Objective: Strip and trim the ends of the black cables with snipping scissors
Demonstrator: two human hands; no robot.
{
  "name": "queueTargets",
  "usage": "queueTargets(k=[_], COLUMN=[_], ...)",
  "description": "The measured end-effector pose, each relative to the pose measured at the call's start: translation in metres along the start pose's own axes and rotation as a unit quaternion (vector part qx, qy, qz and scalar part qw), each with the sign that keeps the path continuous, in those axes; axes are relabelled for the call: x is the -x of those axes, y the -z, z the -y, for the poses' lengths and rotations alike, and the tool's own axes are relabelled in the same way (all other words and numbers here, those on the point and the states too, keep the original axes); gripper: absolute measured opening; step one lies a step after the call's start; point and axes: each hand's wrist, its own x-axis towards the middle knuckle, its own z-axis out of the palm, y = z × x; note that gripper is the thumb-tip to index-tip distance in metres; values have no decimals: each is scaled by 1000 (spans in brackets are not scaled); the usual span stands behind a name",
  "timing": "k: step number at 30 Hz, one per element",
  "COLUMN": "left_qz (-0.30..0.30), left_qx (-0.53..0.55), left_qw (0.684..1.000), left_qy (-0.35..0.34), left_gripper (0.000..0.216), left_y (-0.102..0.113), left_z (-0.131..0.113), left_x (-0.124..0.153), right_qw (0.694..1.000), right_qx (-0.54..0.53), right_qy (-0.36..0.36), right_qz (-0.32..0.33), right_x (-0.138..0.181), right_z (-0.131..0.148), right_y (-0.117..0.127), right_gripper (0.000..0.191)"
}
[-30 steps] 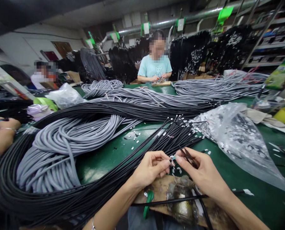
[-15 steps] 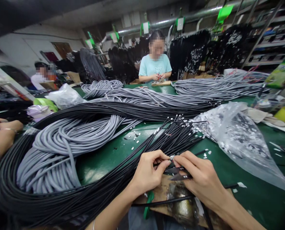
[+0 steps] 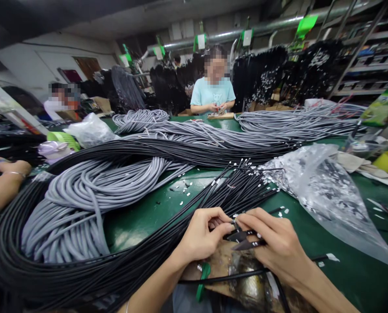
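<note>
My left hand (image 3: 202, 239) is closed in a pinch on the end of a black cable (image 3: 233, 222), most of which the fingers hide. Against it, my right hand (image 3: 277, 241) brings thumb and forefinger to the same cable tip. A pair of dark snips (image 3: 244, 241) is tucked in the right hand, blades pointing left below the fingertips. Beneath both hands lies a worn wooden board (image 3: 222, 261) with a green clip (image 3: 203, 280) at its edge. A thick bundle of black cables (image 3: 168, 237) curves in from the left, its white-tipped ends fanned out beyond my hands.
Coils of grey cable (image 3: 105, 187) lie across the green table (image 3: 132, 228). A clear plastic bag (image 3: 327, 191) of small white and dark pieces stands at right. White scraps are scattered about. A co-worker (image 3: 212, 89) sits opposite; another person's hand (image 3: 16, 167) shows at far left.
My hands stay together at the cable tip, with the fingers slightly shifted. The snips have turned a little and show more clearly. The whole view has moved slightly.
</note>
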Motion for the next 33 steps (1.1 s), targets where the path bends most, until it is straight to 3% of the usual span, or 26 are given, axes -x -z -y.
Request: queueTargets(k=[5, 9, 12, 14, 16, 18, 20, 24, 27, 29, 33], left_qz=[66, 80, 54, 11, -24, -39, -44, -78, -116, -133, -140], left_qx=[189, 220, 153, 56, -44, -117, -161, -193, -158, -136, -169], left_qw=[980, 972, 986, 994, 991, 982, 973, 956, 955, 953, 932], left_qy=[12, 7, -44, -93, -127, -144, -162, -205, -222, -237, -290], left_gripper=[38, 40, 33, 25, 19, 14, 11, 8, 6, 6, 9], left_y=[3, 2, 2, 1, 1, 0, -1, -2, -2, -2, -2], left_z=[-2, 1, 1, 0, -1, -1, 0, 4, 5, 6, 6], left_x=[0, 0, 2, 3, 4, 4, 4, 4, 5, 5, 6], right_qw=[974, 950, 935, 948, 975, 993, 999, 995, 983, 969, 939], right_qx=[-171, -235, -250, -215, -146, -72, -25, -67, -112, -128, -198], right_qy=[-145, -206, -251, -234, -162, -69, -23, -71, -112, -177, -278], right_qz=[-25, -16, 11, -12, -50, -58, -37, -26, -90, -113, -37], right_x=[0, -7, -11, -9, -4, 2, 6, 5, -1, -4, -6], right_z=[2, 5, 8, 9, 7, 4, 2, 8, 15, 15, 10], right_y=[1, 1, 2, 1, 1, -1, -4, -8, -5, -3, -3], right_gripper=[18, 14, 23, 19, 12, 20, 30, 28, 17, 11, 26])
